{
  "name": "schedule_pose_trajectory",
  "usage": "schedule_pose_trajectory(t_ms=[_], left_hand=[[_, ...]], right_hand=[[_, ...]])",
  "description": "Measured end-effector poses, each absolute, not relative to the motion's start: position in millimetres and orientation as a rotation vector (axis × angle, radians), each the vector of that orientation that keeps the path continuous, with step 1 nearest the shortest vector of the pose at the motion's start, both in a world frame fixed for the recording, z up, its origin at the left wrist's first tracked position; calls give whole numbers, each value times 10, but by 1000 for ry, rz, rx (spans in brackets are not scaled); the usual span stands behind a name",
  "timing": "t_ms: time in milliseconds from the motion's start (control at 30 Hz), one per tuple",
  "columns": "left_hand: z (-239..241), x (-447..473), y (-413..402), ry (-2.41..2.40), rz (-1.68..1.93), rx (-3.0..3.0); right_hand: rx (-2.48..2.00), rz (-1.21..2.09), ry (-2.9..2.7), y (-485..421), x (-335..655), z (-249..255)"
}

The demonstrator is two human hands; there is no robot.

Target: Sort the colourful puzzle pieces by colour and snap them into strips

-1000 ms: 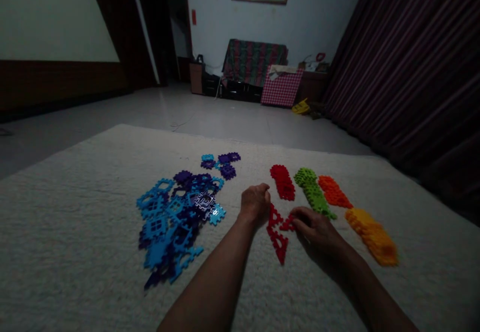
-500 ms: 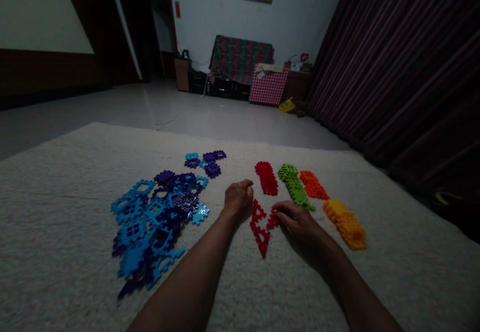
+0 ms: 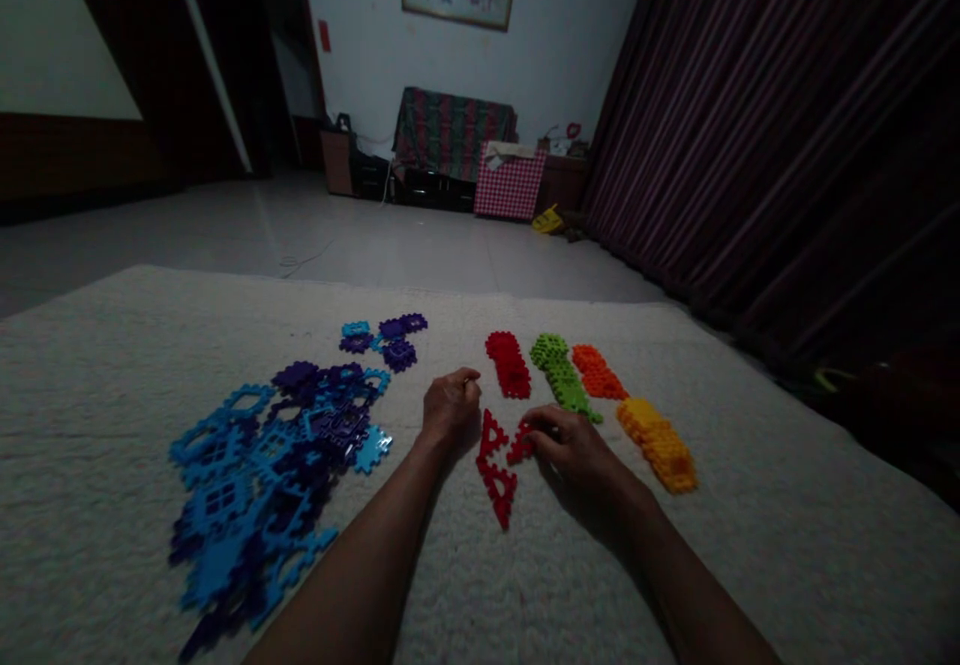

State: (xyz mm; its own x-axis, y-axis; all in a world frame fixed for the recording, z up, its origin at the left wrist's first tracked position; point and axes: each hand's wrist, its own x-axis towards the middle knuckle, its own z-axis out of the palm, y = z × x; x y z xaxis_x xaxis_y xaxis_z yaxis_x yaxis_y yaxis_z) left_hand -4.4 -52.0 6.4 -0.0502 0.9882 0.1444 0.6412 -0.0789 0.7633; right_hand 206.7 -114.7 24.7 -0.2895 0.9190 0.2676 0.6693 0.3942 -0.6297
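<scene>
Head view, and it's the right hand with the business: thumb and fingers pinched on a small red piece, just above or on the pale cloth; can't tell which. Over on the left, the left hand is curled, hands well apart, and whether anything sits inside that curl, I can't tell. Between them, two red triangles lie flat, one far, one near, meeting end to end, the pinched piece just to their right.

How does it handle? Thin, toothed, plastic by the look of it, so I'd call it light and stiff, a touch slick on the faces, hardly fragile, though the narrow teeth might be the weak spot. Best hold, I'd say, is a fingertip pinch on the rim, or through the cut-out where a piece has one.

Containers? No tray or box around these pieces; it's overlapping rows straight on the cloth: red row far, green row to its right, orange row beyond that, yellow row nearer on the right. Out left, a big blue and purple heap! Far back, dark drawers, contents hidden.
</scene>
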Motion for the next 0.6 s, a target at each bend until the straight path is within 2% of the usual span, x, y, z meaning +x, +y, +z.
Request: schedule_pose_trajectory(t_ms=[233, 600], left_hand=[[29, -33, -505, 1726, 978, 1748], [63, -29, -519, 1712, 959, 1725]], right_hand=[[-1400, 78, -1844, -799, 2022, 240], [-1347, -88, -1861, -650, 1995, 70]])
